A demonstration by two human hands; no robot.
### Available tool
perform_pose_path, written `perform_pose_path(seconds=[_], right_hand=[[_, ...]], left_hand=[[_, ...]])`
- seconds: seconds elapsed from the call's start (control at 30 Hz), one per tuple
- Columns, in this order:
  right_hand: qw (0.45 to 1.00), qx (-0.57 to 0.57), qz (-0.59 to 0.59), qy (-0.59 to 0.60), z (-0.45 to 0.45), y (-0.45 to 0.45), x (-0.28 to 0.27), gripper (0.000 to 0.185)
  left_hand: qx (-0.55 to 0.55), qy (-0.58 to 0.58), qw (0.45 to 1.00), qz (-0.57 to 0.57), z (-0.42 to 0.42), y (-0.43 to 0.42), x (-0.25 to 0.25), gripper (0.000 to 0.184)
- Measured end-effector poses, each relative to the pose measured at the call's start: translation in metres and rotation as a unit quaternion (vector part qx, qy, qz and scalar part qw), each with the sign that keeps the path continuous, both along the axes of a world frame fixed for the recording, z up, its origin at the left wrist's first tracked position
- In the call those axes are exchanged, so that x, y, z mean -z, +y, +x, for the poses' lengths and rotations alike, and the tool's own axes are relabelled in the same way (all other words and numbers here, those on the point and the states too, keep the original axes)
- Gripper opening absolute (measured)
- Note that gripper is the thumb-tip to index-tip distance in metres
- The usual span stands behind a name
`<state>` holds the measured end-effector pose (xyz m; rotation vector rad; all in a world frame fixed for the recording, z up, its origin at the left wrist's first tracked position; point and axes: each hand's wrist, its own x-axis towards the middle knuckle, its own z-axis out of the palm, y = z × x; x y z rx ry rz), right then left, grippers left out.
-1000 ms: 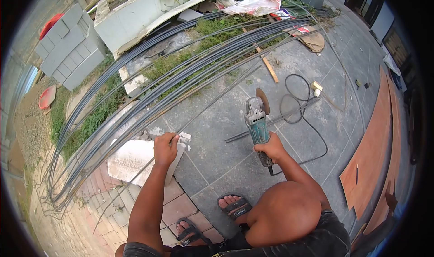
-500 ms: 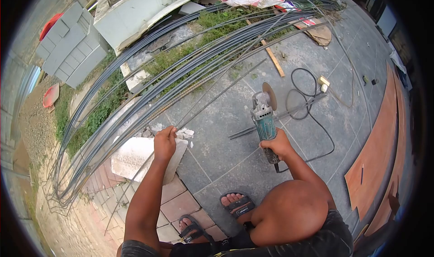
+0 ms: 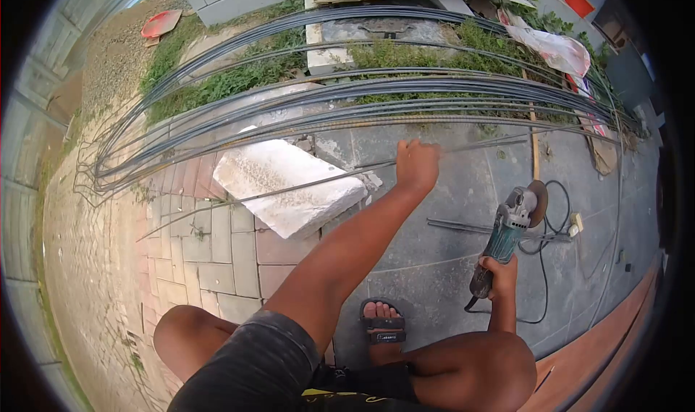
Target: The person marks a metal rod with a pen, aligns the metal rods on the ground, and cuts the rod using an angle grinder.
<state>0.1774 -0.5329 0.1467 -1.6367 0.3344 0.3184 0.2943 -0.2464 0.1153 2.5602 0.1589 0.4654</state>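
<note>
My left hand [image 3: 418, 164] is closed around a long thin steel rod [image 3: 297, 187], its fingertips a little blurred. The rod slants over a white concrete block [image 3: 289, 184] and runs on to the right past the hand. In my right hand [image 3: 501, 276] is a teal and grey angle grinder [image 3: 510, 231], gripped by its rear body. The grinder's brown disc [image 3: 538, 200] points up and away from me, apart from the rod. Several short rod pieces [image 3: 463, 227] lie on the grey tiles, partly hidden behind the grinder.
A bundle of long bent rods [image 3: 318, 111] stretches across the far side over grass. A black cord [image 3: 544, 282] loops beside the grinder, near a pale plug or socket [image 3: 575, 225]. A wooden strip [image 3: 535, 155] lies beyond, and brown board [image 3: 604, 325] is at lower right.
My left hand has moved forward and right along the rod, past the white block. The view has turned left. The grinder stays in my right hand.
</note>
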Motion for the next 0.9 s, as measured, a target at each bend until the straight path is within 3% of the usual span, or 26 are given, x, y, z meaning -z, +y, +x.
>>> perform_pose_path(seconds=[0.17, 0.27, 0.33, 0.37, 0.43, 0.53, 0.6, 0.67, 0.73, 0.8, 0.9], right_hand=[[1.0, -0.016, 0.003, 0.015, 0.003, -0.011, 0.003, 0.034], [1.0, -0.021, -0.012, -0.004, 0.003, -0.008, 0.006, 0.034], [1.0, -0.016, -0.017, 0.003, 0.002, -0.001, 0.001, 0.034], [1.0, -0.029, -0.003, 0.006, 0.002, 0.0, 0.002, 0.034], [0.999, -0.035, 0.0, 0.004, -0.001, 0.007, -0.001, 0.033], [0.999, -0.039, -0.003, -0.011, -0.003, 0.016, -0.004, 0.031], [0.999, -0.042, -0.004, -0.023, -0.004, 0.024, -0.005, 0.03], [0.999, -0.048, -0.011, -0.006, -0.003, 0.029, -0.011, 0.029], [0.998, -0.06, -0.004, -0.002, -0.002, 0.031, -0.012, 0.029], [0.998, -0.07, 0.0, 0.001, -0.002, 0.04, -0.014, 0.03], [0.999, -0.053, -0.011, -0.01, -0.008, 0.046, -0.024, 0.03]], left_hand=[[-0.012, -0.067, 0.998, -0.001, -0.012, -0.005, 0.024, 0.015], [0.034, -0.013, 0.999, 0.027, -0.018, 0.004, 0.004, 0.013], [0.084, 0.044, 0.995, 0.022, -0.026, 0.016, -0.011, 0.028], [0.078, 0.047, 0.996, 0.024, -0.033, 0.029, -0.018, 0.028], [0.085, -0.098, 0.988, 0.087, -0.053, 0.078, -0.033, 0.041], [0.069, -0.1, 0.977, 0.174, -0.095, 0.204, -0.071, 0.039], [0.019, -0.023, 0.978, 0.207, -0.14, 0.296, -0.069, 0.036], [-0.07, 0.19, 0.959, 0.199, -0.2, 0.37, -0.055, 0.036], [-0.142, 0.427, 0.851, 0.272, -0.254, 0.423, -0.036, 0.038], [-0.194, 0.505, 0.807, 0.238, -0.297, 0.454, -0.012, 0.042], [-0.144, 0.437, 0.856, 0.235, -0.341, 0.484, 0.038, 0.045]])
